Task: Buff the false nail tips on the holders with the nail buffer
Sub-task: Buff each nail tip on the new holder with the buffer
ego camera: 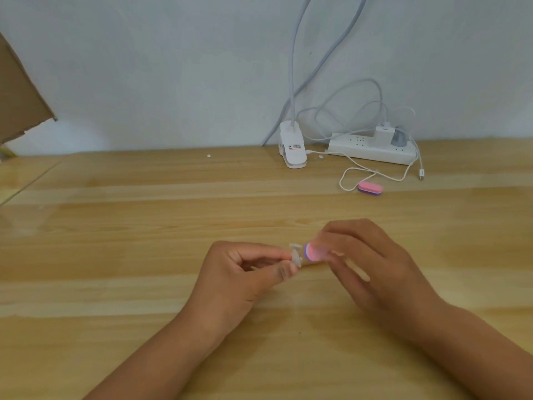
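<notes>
Both hands are up over the wooden table [115, 255], well in front of the power strip [363, 150] and a little to its left, forearms coming in from the near edge and converging. Left hand [245, 272]: fingers curled in, thumb and forefinger pinching a small clear-white nail tip holder [295, 255], which sticks out to the right of the fingertips. It's blurred, so I can't separate the nail tip from the holder. Right hand [366, 264]: back of the hand towards the camera, wrist angled in. Its thumb and upper fingers grip a pink-and-purple nail buffer [313, 252], and the lower fingers are spread loosely below. The rounded end of the buffer points left and sits right against the holder; I can't confirm actual contact through the motion blur. Both items are held in the air between the two hands, not resting on the table, far nearer the camera than the strip. A second pink-and-purple buffer [370, 188] lies flat on the table just in front of the strip, beside a loop of white cable [352, 180]. A white charger [382, 135] is plugged into the strip. A white clip lamp base [292, 148] sits just left of the strip. A cardboard flap [20, 90] is far left of the strip, at the frame edge.
</notes>
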`<action>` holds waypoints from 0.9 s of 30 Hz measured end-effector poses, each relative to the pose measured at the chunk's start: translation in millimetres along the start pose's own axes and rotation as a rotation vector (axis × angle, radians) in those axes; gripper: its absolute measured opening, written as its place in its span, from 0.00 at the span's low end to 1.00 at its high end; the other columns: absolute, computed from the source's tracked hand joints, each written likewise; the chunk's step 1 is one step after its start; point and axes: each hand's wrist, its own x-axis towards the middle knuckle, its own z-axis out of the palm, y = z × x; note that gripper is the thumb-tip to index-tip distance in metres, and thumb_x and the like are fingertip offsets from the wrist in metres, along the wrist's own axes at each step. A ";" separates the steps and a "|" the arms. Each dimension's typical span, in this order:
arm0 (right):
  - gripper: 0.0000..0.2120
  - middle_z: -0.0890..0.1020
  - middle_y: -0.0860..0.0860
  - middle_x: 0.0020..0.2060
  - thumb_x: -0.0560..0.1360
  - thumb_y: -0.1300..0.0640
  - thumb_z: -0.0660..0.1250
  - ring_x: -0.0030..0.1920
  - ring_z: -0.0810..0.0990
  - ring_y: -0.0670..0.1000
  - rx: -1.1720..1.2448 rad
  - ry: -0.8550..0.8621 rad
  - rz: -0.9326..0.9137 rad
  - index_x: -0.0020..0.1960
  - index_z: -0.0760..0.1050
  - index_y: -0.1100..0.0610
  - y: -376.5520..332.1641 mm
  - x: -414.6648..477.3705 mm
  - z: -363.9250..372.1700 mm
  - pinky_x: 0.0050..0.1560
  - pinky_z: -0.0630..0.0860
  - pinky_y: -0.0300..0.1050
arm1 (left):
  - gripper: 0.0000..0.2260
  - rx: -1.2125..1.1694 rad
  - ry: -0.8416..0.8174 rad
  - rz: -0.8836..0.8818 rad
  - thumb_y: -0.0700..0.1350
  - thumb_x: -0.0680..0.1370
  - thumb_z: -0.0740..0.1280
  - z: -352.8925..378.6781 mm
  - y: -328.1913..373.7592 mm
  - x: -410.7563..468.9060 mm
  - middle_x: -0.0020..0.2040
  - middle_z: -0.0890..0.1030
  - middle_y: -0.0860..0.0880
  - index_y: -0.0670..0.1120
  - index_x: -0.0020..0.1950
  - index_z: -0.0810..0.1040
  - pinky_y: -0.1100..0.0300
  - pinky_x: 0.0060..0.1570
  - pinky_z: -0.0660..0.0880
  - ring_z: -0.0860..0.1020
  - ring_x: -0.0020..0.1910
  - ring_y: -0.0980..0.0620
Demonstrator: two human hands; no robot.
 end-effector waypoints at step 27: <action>0.12 0.81 0.54 0.53 0.76 0.71 0.66 0.52 0.80 0.52 -0.018 0.007 0.027 0.54 0.81 0.60 6.2 -1.3 1.7 0.53 0.76 0.44 | 0.05 0.085 -0.036 0.066 0.38 0.70 0.75 -0.8 -2.6 0.9 0.36 0.84 0.51 0.49 0.41 0.87 0.69 0.33 0.70 0.73 0.30 0.62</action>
